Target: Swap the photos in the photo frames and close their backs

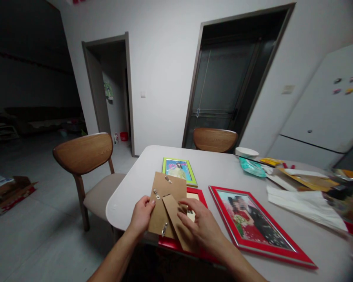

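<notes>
Carefully, I am steadying a brown rectangular backing board (174, 188) fitted with small silvery metal clips (164, 229) above the near side of a white table (129, 196). Working the long brown stand strip (181, 235) on its back well is, in my judgement, calling for a firm hold at the board's edge, clear of the clips, and only light, even pressure, since such thin material is likely to be creasing under a hard pull. My left hand (142, 213) is pinching the board's left edge, its thumb lying over the upward-facing back. My right hand (202, 223) is arching over from the right, knuckles up, index finger and thumb curling narrowly at the strip's right side; whether they are gripping it or merely brushing it, I cannot tell. Both forearms are reaching in from the near side. Beneath the board, a red-rimmed picture frame (166, 241) is partly showing; a lime-green photo frame (178, 168) is lying beyond it on the far side, and a larger red photo frame (253, 223) is resting to the right.
</notes>
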A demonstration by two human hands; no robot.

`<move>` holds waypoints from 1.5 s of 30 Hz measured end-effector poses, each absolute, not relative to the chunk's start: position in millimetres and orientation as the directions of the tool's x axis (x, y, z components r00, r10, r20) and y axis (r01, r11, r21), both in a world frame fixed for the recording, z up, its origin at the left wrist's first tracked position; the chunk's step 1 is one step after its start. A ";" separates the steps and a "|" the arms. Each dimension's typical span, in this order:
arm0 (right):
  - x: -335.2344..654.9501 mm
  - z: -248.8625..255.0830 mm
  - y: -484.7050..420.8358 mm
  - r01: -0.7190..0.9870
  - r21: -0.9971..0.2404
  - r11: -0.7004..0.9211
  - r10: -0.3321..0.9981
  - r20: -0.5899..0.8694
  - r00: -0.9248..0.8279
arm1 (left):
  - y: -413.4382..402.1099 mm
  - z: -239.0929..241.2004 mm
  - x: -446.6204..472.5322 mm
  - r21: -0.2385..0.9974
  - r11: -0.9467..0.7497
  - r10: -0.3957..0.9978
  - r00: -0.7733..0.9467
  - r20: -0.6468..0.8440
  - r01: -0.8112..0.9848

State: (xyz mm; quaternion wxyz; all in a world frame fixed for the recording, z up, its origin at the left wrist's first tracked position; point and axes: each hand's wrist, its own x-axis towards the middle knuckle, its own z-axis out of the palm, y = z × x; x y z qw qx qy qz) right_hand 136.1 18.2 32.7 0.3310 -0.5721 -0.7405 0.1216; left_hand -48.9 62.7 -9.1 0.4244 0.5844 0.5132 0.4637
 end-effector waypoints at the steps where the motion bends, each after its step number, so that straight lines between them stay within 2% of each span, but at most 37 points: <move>1: 142.0 30.6 19.5 0.778 -0.555 0.295 0.931 0.350 -0.104 | 64.1 -9.5 -59.2 0.975 -0.098 0.995 0.032 0.093 0.197; 4: 168.8 19.0 25.0 0.881 -0.449 0.150 0.953 0.304 -0.007 | 67.0 -12.6 -92.9 0.976 -0.056 0.998 -0.010 0.059 0.212; 7: 190.4 5.7 28.7 0.948 -0.318 -0.024 0.977 0.191 0.089 | 70.7 -18.1 -118.7 0.960 -0.024 0.999 -0.031 0.034 0.278; 11: 194.6 -4.5 31.5 0.951 -0.299 -0.083 0.989 0.095 0.116 | 78.1 -25.3 -131.0 0.900 -0.032 0.998 -0.026 0.049 0.436; 15: 196.2 -6.0 36.8 0.918 -0.377 -0.125 0.977 0.117 0.181 | 83.2 -24.6 -132.7 0.772 -0.047 0.994 -0.049 0.100 0.634; 18: 202.5 -1.2 36.2 0.833 -0.520 -0.189 0.962 0.072 0.263 | 81.7 -17.4 -130.9 0.686 -0.063 0.988 -0.052 0.147 0.725; 20: 203.6 6.3 31.0 0.695 -0.689 -0.206 0.963 -0.015 0.270 | 76.3 -11.1 -122.3 0.648 -0.090 0.980 -0.049 0.194 0.757; 22: 199.8 16.8 23.3 0.470 -0.854 -0.224 0.964 -0.121 0.239 | 65.8 -5.1 -103.6 0.629 -0.134 0.973 -0.019 0.230 0.765; 24: 192.5 28.1 15.9 0.241 -0.941 -0.237 0.961 -0.191 0.199 | 50.2 0.4 -74.6 0.635 -0.215 0.967 0.073 0.243 0.742; 26: 184.5 38.0 10.8 0.108 -0.967 -0.233 0.961 -0.211 0.180 | 31.5 6.0 -39.6 0.682 -0.373 0.927 0.273 0.256 0.629; 29: 176.2 47.4 8.2 0.052 -0.980 -0.192 0.966 -0.180 0.185 | 6.5 16.5 7.5 0.697 -0.546 0.815 0.488 0.313 0.464; 34: 174.9 49.7 8.8 -0.008 -0.991 -0.134 0.979 -0.134 0.157 | -5.5 38.7 31.0 0.605 -0.704 0.701 0.504 0.505 0.372; 36: 178.8 46.2 9.9 0.043 -0.992 -0.120 0.979 -0.111 0.172 | -1.8 44.7 21.6 0.575 -0.725 0.688 0.450 0.569 0.379; 39: 189.7 35.4 13.8 0.360 -0.925 -0.121 0.972 -0.036 0.234 | 6.8 45.3 -2.9 0.646 -0.612 0.782 0.230 0.579 0.456; 42: 202.9 19.1 18.9 0.698 -0.701 -0.146 0.966 0.053 0.255 | 14.5 34.6 -31.0 0.748 -0.456 0.869 0.058 0.492 0.482; 45: 211.4 2.2 22.4 0.831 -0.535 -0.150 0.969 0.089 0.232 | 17.9 14.7 -55.3 0.746 -0.353 0.909 0.019 0.416 0.566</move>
